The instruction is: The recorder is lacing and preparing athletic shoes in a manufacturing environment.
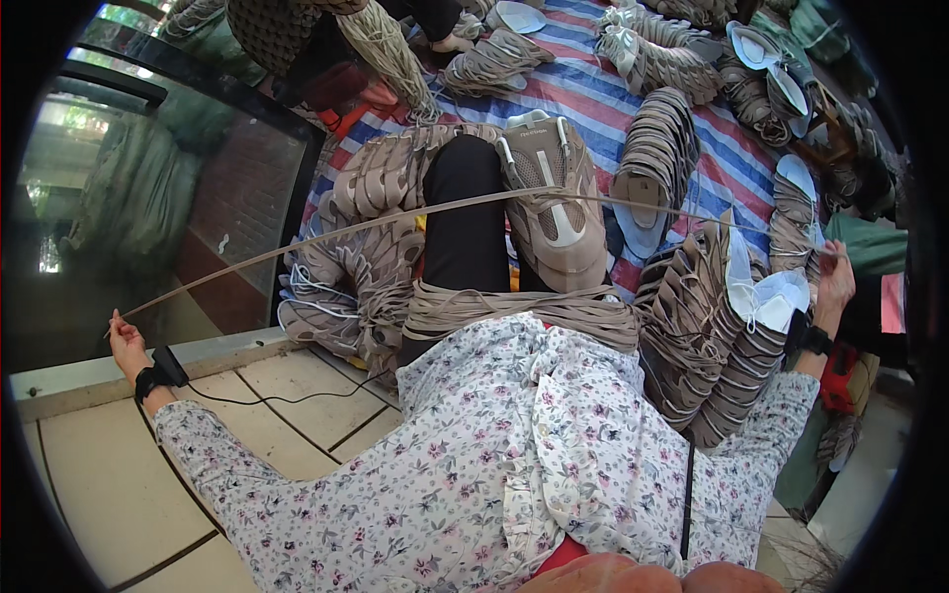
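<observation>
A long tan shoelace (326, 230) runs taut between my two widely spread hands. My left hand (127, 341) pinches one end at the far left. Out at the right, my right hand (835, 277) is closed on the other end. The lace peaks at a tan mesh shoe upper (554, 222), which rests on my lap with its toe toward me. Whether the lace is threaded there or only lies over it, I cannot tell. Across my thighs lies a thick bundle of tan laces (514, 314).
Stacks of nested shoe uppers (657, 148) stand on a striped sheet (563, 94), with more uppers (692, 326) by my right side. A glass panel (148, 198) borders the left. Ahead, another person's hand (450, 42) is near uppers. A cable (287, 399) trails from my left wrist.
</observation>
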{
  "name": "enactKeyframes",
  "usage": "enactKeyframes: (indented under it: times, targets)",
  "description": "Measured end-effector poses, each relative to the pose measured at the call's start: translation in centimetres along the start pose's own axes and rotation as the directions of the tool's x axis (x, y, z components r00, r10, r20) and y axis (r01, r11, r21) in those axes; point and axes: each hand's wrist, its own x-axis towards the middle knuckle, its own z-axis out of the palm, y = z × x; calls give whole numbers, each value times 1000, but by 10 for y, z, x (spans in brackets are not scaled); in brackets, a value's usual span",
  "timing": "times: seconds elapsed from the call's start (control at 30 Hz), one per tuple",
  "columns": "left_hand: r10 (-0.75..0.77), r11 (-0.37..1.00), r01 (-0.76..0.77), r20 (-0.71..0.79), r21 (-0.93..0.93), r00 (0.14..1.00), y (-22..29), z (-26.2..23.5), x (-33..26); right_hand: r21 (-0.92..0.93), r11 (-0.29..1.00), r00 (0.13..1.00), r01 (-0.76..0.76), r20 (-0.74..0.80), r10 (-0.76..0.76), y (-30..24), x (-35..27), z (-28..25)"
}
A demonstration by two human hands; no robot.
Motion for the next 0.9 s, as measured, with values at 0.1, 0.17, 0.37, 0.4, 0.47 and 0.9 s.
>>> enactKeyframes:
  times: [0.1,0.17,0.37,0.4,0.47,0.9]
  targets:
    - [-1,1000,1,71,0,997,9,21,-14,150,987,998,-53,25,49,-1,12,-78]
    - [0,1000,1,78,-9,997,7,48,-37,281,954,992,-106,91,83,-3,20,-127]
    - [-112,989,45,525,138,844,-67,215,-118,388,908,976,-158,-78,203,-18,4,-239]
    - [-47,966,-139,678,216,734,-97,245,-152,369,918,975,-142,-108,194,-19,-3,-251]
    - [-200,948,-98,806,303,558,-151,307,-227,346,929,973,-131,-133,187,-21,-23,-270]
    - [-379,841,-334,904,426,199,-276,404,-481,-570,789,970,-227,-58,237,34,-166,-44]
